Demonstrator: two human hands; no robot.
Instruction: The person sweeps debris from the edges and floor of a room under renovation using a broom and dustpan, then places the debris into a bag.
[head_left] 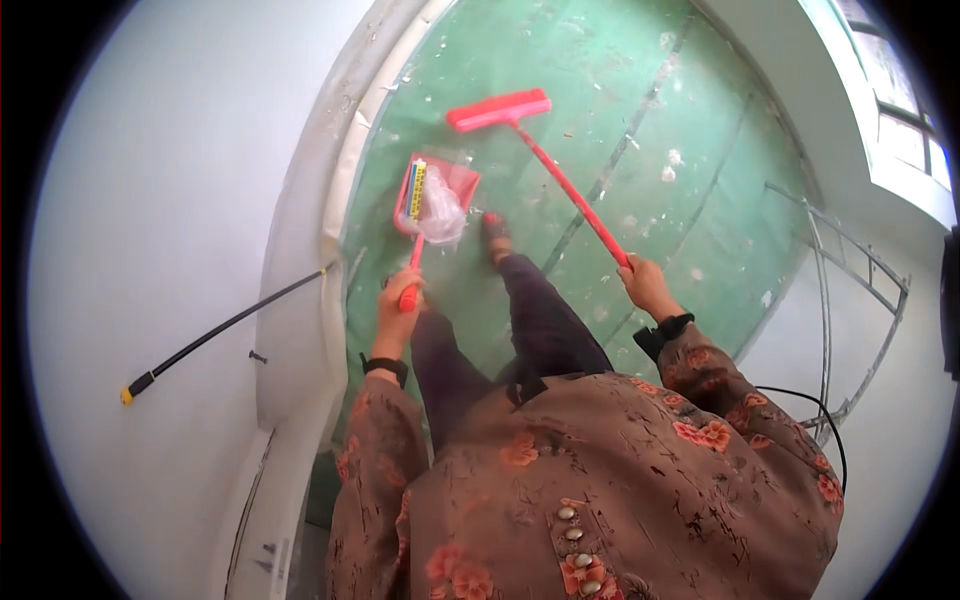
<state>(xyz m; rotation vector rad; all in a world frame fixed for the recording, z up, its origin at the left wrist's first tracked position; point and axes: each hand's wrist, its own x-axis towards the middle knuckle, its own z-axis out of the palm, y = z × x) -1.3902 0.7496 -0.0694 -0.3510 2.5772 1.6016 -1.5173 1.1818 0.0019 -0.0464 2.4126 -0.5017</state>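
My left hand [398, 303] is closed round the short handle of a red dustpan [468, 182]. In the pan lie a crumpled clear plastic bag [440, 208] and a yellow, white and blue tube [416, 190]; part of the plastic hangs over the pan's edge. My right hand [648, 287] grips the end of the long red handle of a broom [500, 108]. The broom's wide red head is ahead of the dustpan, apart from it, and looks slightly blurred.
Green sheeting [600, 90] with white specks and dark seams covers the floor. Against the left wall leans a black pole [235, 322] with yellow ends. A metal frame [825, 300] stands at the right, below a window [890, 80]. My shoe [494, 224] is beside the dustpan.
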